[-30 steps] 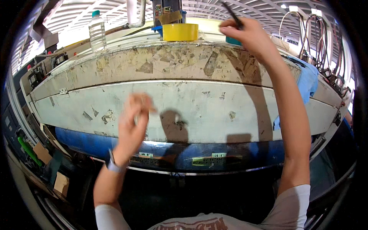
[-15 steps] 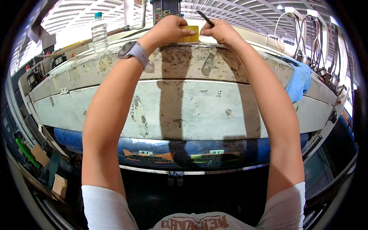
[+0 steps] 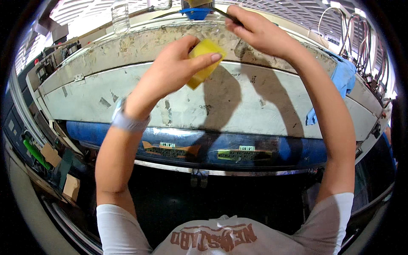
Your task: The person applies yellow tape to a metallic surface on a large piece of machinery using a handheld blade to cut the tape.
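a long pale machine with a scuffed front spans the view, a dark blue roller running below its panel. a light blue cloth hangs near its right end; a clear bottle stands on top at left. the left hand grips a yellow tape roll, tilted before the machine. the right hand, nearby, closes around a thin black stick.

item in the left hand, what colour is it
The item in the left hand is yellow, seen best in the head view.
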The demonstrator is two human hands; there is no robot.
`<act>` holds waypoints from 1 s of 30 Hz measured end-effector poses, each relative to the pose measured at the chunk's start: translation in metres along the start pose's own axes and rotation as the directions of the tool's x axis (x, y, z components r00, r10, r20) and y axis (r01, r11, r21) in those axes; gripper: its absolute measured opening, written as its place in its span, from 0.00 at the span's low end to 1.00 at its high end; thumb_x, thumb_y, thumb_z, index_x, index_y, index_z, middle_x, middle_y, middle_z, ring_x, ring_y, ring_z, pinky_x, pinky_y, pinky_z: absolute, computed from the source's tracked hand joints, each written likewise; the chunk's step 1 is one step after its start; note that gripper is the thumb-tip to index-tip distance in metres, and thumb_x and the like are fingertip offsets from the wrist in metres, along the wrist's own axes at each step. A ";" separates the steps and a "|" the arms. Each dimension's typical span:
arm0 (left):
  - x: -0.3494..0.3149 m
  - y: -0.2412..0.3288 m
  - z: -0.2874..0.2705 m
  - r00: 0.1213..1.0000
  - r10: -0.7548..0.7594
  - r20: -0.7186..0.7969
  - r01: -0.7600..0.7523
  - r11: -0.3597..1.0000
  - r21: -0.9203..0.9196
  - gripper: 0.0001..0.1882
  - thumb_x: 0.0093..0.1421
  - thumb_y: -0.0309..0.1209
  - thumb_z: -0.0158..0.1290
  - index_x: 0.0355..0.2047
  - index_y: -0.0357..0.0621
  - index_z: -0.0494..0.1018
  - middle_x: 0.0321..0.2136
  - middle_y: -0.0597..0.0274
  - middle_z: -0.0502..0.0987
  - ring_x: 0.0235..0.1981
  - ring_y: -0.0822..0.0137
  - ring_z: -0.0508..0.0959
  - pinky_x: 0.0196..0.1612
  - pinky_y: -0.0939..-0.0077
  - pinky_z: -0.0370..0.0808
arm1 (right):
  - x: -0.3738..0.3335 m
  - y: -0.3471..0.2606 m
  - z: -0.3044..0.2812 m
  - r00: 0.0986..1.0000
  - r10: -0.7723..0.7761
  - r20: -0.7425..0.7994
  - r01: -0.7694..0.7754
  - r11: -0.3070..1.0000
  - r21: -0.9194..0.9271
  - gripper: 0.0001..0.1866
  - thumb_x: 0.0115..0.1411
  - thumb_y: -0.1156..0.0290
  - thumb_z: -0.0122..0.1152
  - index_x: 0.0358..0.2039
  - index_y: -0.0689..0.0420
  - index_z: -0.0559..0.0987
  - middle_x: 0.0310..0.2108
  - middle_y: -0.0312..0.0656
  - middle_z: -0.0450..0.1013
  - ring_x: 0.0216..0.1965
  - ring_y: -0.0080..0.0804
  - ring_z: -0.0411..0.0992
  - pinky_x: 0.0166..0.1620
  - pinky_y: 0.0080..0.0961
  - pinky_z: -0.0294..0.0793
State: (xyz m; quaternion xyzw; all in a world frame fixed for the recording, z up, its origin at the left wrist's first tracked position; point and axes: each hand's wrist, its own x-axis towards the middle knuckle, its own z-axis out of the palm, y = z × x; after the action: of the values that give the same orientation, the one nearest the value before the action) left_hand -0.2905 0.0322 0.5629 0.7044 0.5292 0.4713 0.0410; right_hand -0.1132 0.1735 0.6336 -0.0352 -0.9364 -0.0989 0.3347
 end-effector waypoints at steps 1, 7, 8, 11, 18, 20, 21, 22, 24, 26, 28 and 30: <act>0.002 -0.003 -0.002 0.997 -0.080 -0.019 0.081 0.995 0.064 0.29 0.57 0.46 0.58 0.46 0.31 0.69 0.31 0.58 0.76 0.31 0.70 0.75 0.36 0.78 0.73 | 0.017 0.024 0.008 0.994 -0.097 -0.043 0.093 0.992 -0.084 0.11 0.63 0.65 0.48 0.36 0.61 0.65 0.31 0.51 0.69 0.34 0.47 0.69 0.39 0.38 0.67; 0.031 -0.024 0.031 0.947 -0.032 -0.319 0.037 0.999 0.010 0.32 0.56 0.47 0.58 0.49 0.29 0.68 0.35 0.48 0.78 0.33 0.65 0.78 0.36 0.74 0.74 | 0.054 0.080 0.008 0.980 -0.174 -0.098 0.150 0.965 -0.216 0.10 0.62 0.66 0.53 0.38 0.59 0.69 0.22 0.39 0.67 0.25 0.30 0.66 0.31 0.27 0.67; 0.037 -0.020 0.037 0.956 -0.089 -0.281 0.061 0.992 -0.106 0.31 0.57 0.46 0.58 0.49 0.30 0.68 0.36 0.49 0.78 0.33 0.65 0.78 0.36 0.74 0.74 | 0.056 0.091 0.008 0.994 -0.105 0.004 0.104 0.972 -0.212 0.11 0.62 0.66 0.54 0.39 0.59 0.69 0.24 0.42 0.69 0.28 0.34 0.67 0.34 0.30 0.67; 0.043 -0.021 0.037 0.959 -0.222 -0.177 0.142 0.915 -0.378 0.29 0.57 0.43 0.58 0.50 0.31 0.69 0.37 0.53 0.78 0.33 0.68 0.78 0.35 0.77 0.74 | 0.067 0.089 0.016 0.951 0.158 0.267 -0.089 0.963 -0.253 0.18 0.58 0.63 0.59 0.42 0.60 0.69 0.34 0.48 0.73 0.35 0.40 0.71 0.41 0.33 0.69; 0.046 -0.018 0.035 0.954 -0.294 0.054 0.247 0.677 -0.693 0.20 0.58 0.36 0.56 0.43 0.32 0.68 0.33 0.56 0.75 0.31 0.66 0.78 0.30 0.72 0.80 | 0.051 0.060 -0.013 0.904 0.425 0.054 -0.425 0.905 -0.009 0.31 0.57 0.45 0.58 0.47 0.59 0.68 0.33 0.43 0.69 0.29 0.31 0.70 0.26 0.29 0.70; 0.048 -0.016 0.041 0.954 -0.289 0.080 0.248 0.607 -0.755 0.19 0.58 0.34 0.56 0.43 0.32 0.66 0.33 0.55 0.73 0.30 0.63 0.79 0.28 0.68 0.83 | 0.031 0.038 -0.034 0.888 0.420 0.187 -0.442 0.892 0.095 0.21 0.64 0.47 0.49 0.47 0.49 0.67 0.20 0.29 0.59 0.18 0.14 0.55 0.17 0.14 0.53; 0.048 -0.015 0.044 0.963 -0.260 0.073 0.218 0.590 -0.777 0.20 0.58 0.33 0.57 0.44 0.33 0.63 0.34 0.54 0.72 0.29 0.62 0.79 0.29 0.67 0.83 | 0.020 0.028 -0.042 0.865 0.410 0.288 -0.437 0.899 0.033 0.16 0.66 0.48 0.46 0.44 0.45 0.67 0.19 0.28 0.58 0.20 0.13 0.56 0.18 0.12 0.54; 0.048 -0.015 0.045 0.963 -0.263 0.064 0.213 0.591 -0.778 0.20 0.58 0.33 0.57 0.44 0.34 0.63 0.34 0.54 0.72 0.29 0.62 0.79 0.29 0.68 0.83 | 0.014 0.018 -0.045 0.859 0.383 0.339 -0.417 0.908 0.032 0.14 0.66 0.52 0.47 0.39 0.50 0.67 0.19 0.32 0.59 0.19 0.19 0.58 0.20 0.19 0.59; 0.049 -0.012 0.047 0.963 -0.265 0.048 0.202 0.592 -0.780 0.20 0.58 0.33 0.56 0.44 0.34 0.63 0.35 0.53 0.72 0.28 0.62 0.79 0.28 0.68 0.83 | 0.016 0.024 -0.044 0.919 0.155 0.362 -0.107 0.983 -0.150 0.14 0.65 0.59 0.49 0.37 0.58 0.69 0.23 0.41 0.65 0.24 0.31 0.63 0.30 0.28 0.65; 0.047 -0.013 0.046 0.962 -0.272 0.039 0.200 0.593 -0.780 0.20 0.58 0.33 0.56 0.43 0.34 0.62 0.35 0.53 0.72 0.29 0.61 0.79 0.28 0.68 0.83 | 0.026 0.009 -0.038 0.888 0.161 0.430 -0.035 0.957 -0.286 0.13 0.63 0.63 0.50 0.35 0.62 0.71 0.28 0.49 0.69 0.29 0.41 0.68 0.37 0.34 0.68; 0.049 -0.014 0.050 0.963 -0.264 0.054 0.203 0.582 -0.787 0.20 0.59 0.33 0.56 0.43 0.34 0.62 0.35 0.53 0.72 0.29 0.61 0.80 0.28 0.69 0.83 | 0.028 0.008 -0.030 0.877 0.213 0.432 -0.012 0.907 -0.422 0.12 0.62 0.65 0.51 0.34 0.63 0.73 0.30 0.51 0.72 0.32 0.44 0.71 0.39 0.36 0.69; 0.050 -0.015 0.049 0.965 -0.255 0.064 0.205 0.576 -0.791 0.21 0.59 0.34 0.56 0.44 0.34 0.61 0.35 0.53 0.72 0.30 0.60 0.80 0.28 0.69 0.83 | 0.027 0.013 -0.018 0.898 0.211 0.387 0.000 0.878 -0.478 0.12 0.60 0.66 0.52 0.34 0.63 0.75 0.32 0.53 0.73 0.34 0.50 0.73 0.41 0.41 0.71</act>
State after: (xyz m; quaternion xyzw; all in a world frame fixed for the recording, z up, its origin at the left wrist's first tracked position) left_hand -0.2660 0.0998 0.5586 0.5250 0.3540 0.6664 0.3936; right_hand -0.1208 0.1823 0.6666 -0.1876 -0.9316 -0.2922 0.1077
